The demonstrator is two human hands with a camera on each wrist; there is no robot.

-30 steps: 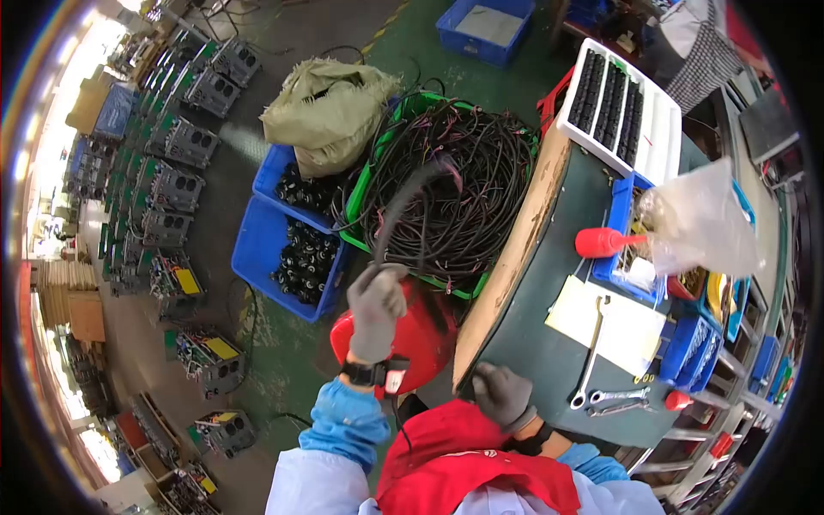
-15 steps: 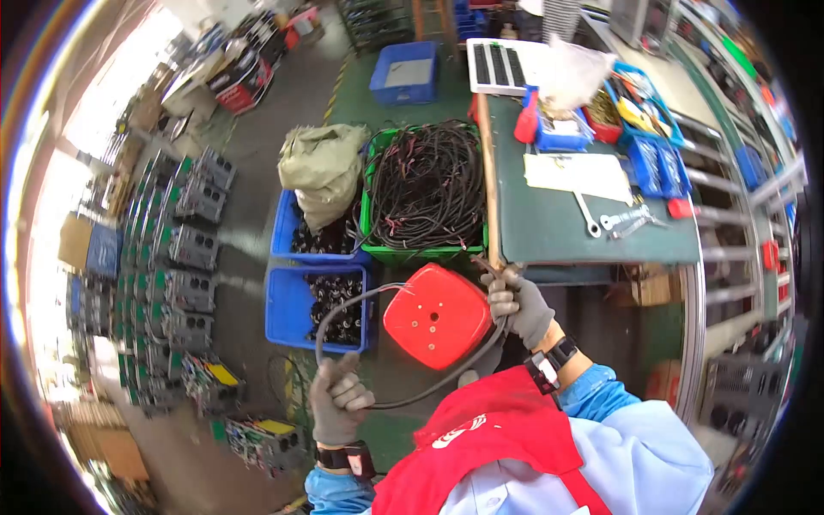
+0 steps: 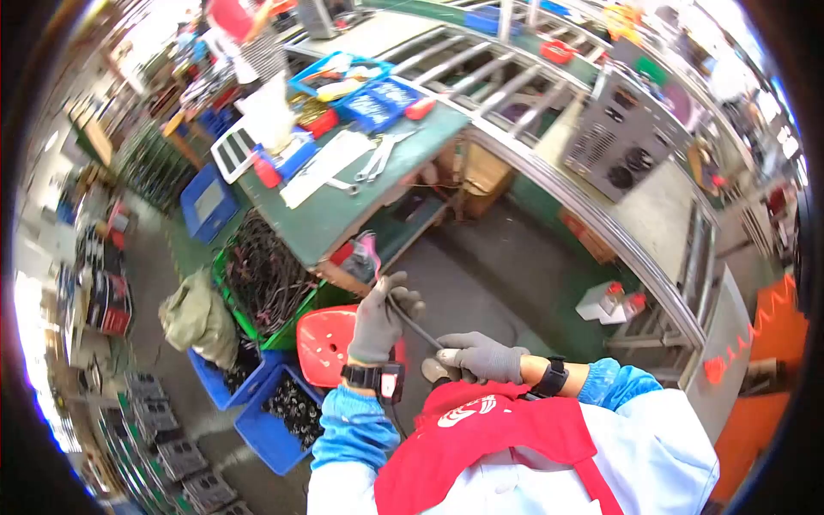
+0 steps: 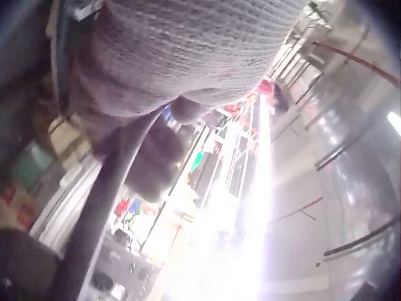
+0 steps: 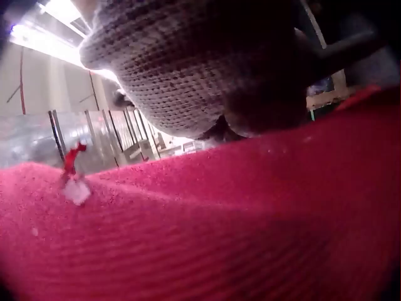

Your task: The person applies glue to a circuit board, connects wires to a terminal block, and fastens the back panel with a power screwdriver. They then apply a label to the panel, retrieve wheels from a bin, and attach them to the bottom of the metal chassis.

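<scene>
A dark cable (image 3: 418, 330) runs between my two grey-gloved hands, in front of the red apron (image 3: 481, 412). My left hand (image 3: 376, 324) curls round it, and pinkish wire ends (image 3: 370, 246) show just above that hand. In the left wrist view the cable (image 4: 103, 204) passes out under the knitted glove (image 4: 194, 53) past the curled fingers. My right hand (image 3: 483, 357) grips the cable lower down, close to the apron. The right wrist view shows the glove (image 5: 194, 69) near the red cloth (image 5: 219, 213), with its fingertips hidden.
A red stool (image 3: 322, 348) stands left of the hands. Beyond it are a green crate (image 3: 221, 283) of cables, blue bins (image 3: 270, 442) of black parts and a sack (image 3: 197, 318). A green-topped bench (image 3: 318, 219) holds wrenches (image 3: 378, 159). A roller conveyor (image 3: 584, 215) runs at right.
The head view has turned to the right. The left hand, earlier holding a loop of cable at left, now grips it higher up; the right hand has come down near the apron.
</scene>
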